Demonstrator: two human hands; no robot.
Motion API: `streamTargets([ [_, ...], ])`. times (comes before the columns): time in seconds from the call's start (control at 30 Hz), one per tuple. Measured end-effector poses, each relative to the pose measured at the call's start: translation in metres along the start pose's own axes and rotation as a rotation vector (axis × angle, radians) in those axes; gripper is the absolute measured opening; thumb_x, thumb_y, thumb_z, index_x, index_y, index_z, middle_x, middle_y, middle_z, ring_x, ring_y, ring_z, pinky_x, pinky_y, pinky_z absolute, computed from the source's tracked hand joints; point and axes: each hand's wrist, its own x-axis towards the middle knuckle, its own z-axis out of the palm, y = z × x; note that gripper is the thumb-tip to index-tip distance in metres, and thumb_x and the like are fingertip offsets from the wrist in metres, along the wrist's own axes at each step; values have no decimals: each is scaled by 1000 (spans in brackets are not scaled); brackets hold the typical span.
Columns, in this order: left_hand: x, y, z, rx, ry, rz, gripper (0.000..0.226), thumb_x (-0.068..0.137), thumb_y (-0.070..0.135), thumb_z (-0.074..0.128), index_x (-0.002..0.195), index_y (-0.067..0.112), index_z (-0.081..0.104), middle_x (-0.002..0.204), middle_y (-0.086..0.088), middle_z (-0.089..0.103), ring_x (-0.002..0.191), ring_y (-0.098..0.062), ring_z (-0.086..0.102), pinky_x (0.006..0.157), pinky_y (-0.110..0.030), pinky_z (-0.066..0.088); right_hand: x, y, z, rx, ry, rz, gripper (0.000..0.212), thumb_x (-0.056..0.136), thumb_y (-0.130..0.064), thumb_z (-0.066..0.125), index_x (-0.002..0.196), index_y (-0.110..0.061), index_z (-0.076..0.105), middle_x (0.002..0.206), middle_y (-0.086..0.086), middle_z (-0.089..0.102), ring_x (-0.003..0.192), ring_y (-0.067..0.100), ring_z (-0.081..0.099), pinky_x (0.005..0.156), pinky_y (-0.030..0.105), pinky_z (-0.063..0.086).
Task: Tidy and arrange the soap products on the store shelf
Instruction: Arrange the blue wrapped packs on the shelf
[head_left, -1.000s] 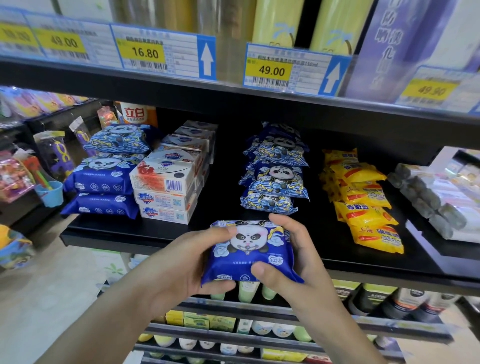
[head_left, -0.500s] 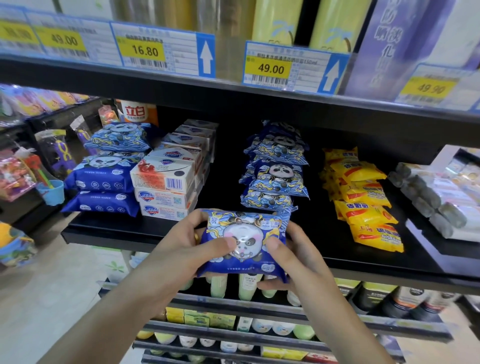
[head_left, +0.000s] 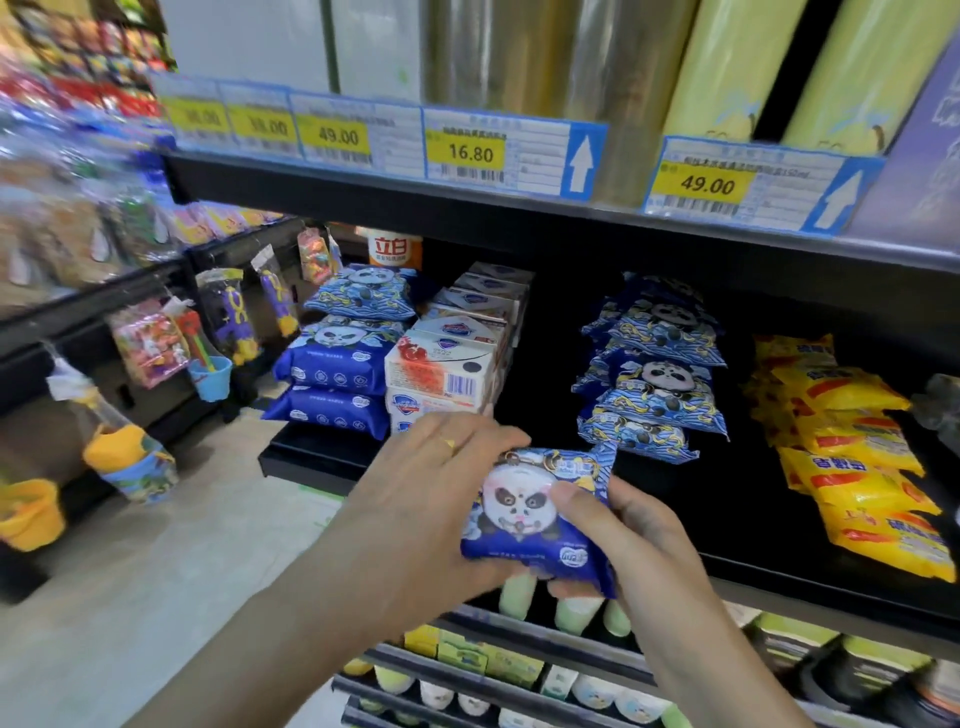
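A black store shelf (head_left: 753, 561) carries, from left to right, a stack of blue panda packs (head_left: 343, 358), white boxed soaps (head_left: 447, 364), a second pile of blue panda packs (head_left: 657, 374) farther back and a row of yellow packs (head_left: 852, 457), with price tags (head_left: 514, 150) along the shelf edge above. At the shelf's near edge, in front of the gap between the boxed soaps and the second pile, both hands hold one blue panda soap pack (head_left: 535, 514). The left hand (head_left: 431, 499) curls round its left side with fingers over the top edge, and the right hand (head_left: 628, 540) grips its right side, thumb pressed on the printed face.
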Motion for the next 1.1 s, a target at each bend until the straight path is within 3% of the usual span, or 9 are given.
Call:
streamTargets([
  [0.1, 1, -10, -19, 13, -11, -7, 82, 71, 69, 73, 143, 38, 49, 135, 22, 54, 126, -4, 51, 105, -34, 45, 4, -3, 8, 3, -39, 7, 37, 73, -60, 69, 103, -39, 77, 99, 7, 80, 78, 27, 78, 58, 33, 61],
  [0.23, -7, -38, -53, 5, 8, -96, 88, 65, 71, 80, 141, 52, 43, 130, 37, 49, 120, 12, 45, 95, -4, 36, 13, -1, 5, -81, 120, -122, 42, 73, -67, 60, 103, -41, 76, 101, -3, 79, 78, 18, 74, 62, 33, 61],
  [0.4, 2, -91, -102, -108, 132, -163, 87, 61, 70, 87, 138, 46, 54, 128, 36, 54, 115, 27, 46, 90, 6, 31, 33, 18, -12, -531, 378, -311, 9, 90, -44, 69, 99, -41, 71, 99, -14, 71, 90, 3, 67, 75, 24, 54],
  [0.47, 11, -116, -118, -103, 133, -210, 91, 58, 62, 83, 141, 36, 57, 123, 28, 57, 106, 28, 49, 86, 8, 32, 42, 26, -20, -736, 395, -349, 13, 93, -38, 67, 105, -35, 70, 106, -14, 65, 100, 8, 63, 87, 34, 54],
  [0.6, 36, -162, -133, 19, 24, -244, 85, 70, 48, 90, 145, 32, 53, 130, 15, 58, 105, 6, 55, 80, 1, 40, 57, 39, -29, -979, 429, -330, 20, 98, -33, 61, 114, -25, 70, 114, -5, 62, 118, 21, 55, 100, 40, 45],
  [0.7, 54, -185, -133, 20, -76, -258, 83, 78, 41, 89, 150, 37, 48, 132, 17, 61, 110, -4, 61, 85, -13, 44, 59, 45, -24, -1031, 504, -328, 19, 99, -34, 59, 112, -26, 70, 113, -6, 60, 115, 20, 55, 89, 35, 43],
  [0.87, 76, -208, -129, -65, -193, -263, 83, 80, 41, 87, 151, 41, 44, 125, 26, 60, 94, 24, 59, 75, 2, 41, 58, 48, -18, -1061, 553, -362, 11, 96, -27, 64, 105, -28, 71, 107, -9, 59, 106, 19, 58, 78, 33, 43],
  [1.0, 86, -216, -127, -122, -283, -300, 90, 74, 54, 83, 154, 45, 41, 152, 14, 48, 125, -5, 54, 99, -22, 45, 62, 45, -19, -908, 566, -323, 13, 92, -26, 69, 98, -38, 70, 110, -13, 60, 106, 15, 60, 81, 37, 47],
  [1.1, 87, -222, -123, -73, -313, -238, 80, 71, 64, 76, 144, 56, 46, 154, 14, 37, 135, -10, 45, 107, -28, 41, 58, 48, -17, -923, 584, -369, 13, 89, -23, 72, 92, -36, 71, 109, -16, 61, 106, 12, 61, 81, 35, 47],
])
